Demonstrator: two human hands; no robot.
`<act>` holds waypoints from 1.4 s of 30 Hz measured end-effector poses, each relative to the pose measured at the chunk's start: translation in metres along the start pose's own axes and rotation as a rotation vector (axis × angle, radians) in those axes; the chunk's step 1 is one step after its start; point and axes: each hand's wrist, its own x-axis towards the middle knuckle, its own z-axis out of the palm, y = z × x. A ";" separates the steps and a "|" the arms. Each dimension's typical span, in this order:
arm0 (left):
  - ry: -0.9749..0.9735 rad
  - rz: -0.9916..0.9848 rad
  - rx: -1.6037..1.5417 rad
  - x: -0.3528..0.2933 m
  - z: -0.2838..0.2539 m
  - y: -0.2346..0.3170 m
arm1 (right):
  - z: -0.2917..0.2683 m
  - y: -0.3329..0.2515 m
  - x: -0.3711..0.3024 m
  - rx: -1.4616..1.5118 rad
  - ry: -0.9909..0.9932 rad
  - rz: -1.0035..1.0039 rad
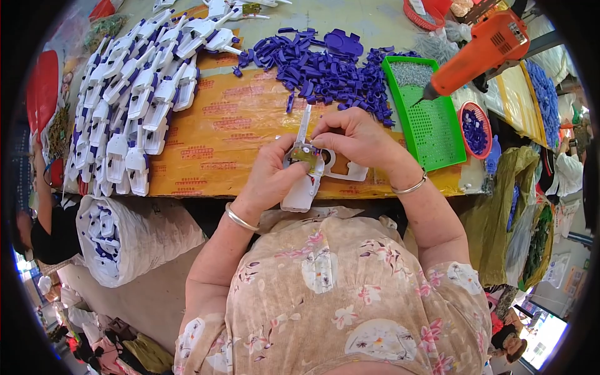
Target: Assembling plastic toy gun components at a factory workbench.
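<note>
A white plastic toy shell [299,199] with a long narrow neck is held over the work surface in my left hand [267,178]. My left thumb presses on a yellow-green piece inside the shell, perhaps a circuit board. My right hand [365,140] is closed in a pinch at the shell's upper right, near the base of the neck; whatever its fingertips hold is hidden. Just right of the shell, a second white plastic part [355,172] with a round opening lies on the cardboard, partly covered by my right hand.
Purple plastic parts [337,78] are heaped beyond my hands. Rows of white-and-purple toys [134,94] cover the left side. A green tray [431,137] with small metal pieces, an orange power screwdriver [481,53] and a red basket [461,119] stand right. A white sack [150,234] hangs front left.
</note>
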 end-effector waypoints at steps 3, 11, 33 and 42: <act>0.005 -0.022 -0.029 -0.001 0.003 0.002 | 0.003 -0.001 -0.002 -0.046 0.022 0.027; 0.036 -0.007 -0.107 -0.002 -0.001 -0.001 | 0.011 0.008 0.001 -0.127 0.080 0.017; 0.121 -0.114 -0.250 -0.006 -0.025 -0.004 | 0.007 -0.001 -0.034 -0.905 0.166 -0.021; 0.180 -0.018 -0.282 -0.003 -0.021 -0.003 | 0.008 -0.001 -0.032 -0.380 0.399 0.132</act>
